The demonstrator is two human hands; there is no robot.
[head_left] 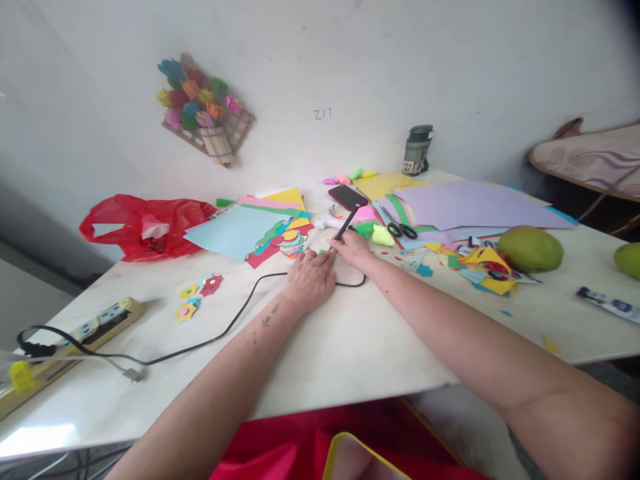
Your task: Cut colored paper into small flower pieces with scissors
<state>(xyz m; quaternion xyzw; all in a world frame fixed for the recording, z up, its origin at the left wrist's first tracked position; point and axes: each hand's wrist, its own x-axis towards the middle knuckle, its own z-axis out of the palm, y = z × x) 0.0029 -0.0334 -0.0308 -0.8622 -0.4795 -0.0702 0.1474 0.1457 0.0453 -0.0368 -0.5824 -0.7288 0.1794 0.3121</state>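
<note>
My right grip (354, 249) clamps a slim black tool (346, 223).
Left grip (311, 275), at eight o'clock from it, by green paper (327, 254): closure I cannot tell.

On the white wall (350, 73) — a pinkish-red handwritten number (323, 114), "217".

pen (346, 224): smooth | sheets (465, 205): matt paper | bag (133, 230): glossy plastic | tabletop (340, 353): glossy

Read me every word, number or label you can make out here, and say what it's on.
"217": handwritten in pinkish-red on the white wall.
Label on the dark green cylindrical bottle: too small to read.
Print on the flat white-and-blue tube at far right: too blurred to read.
No other text is legible.
</note>
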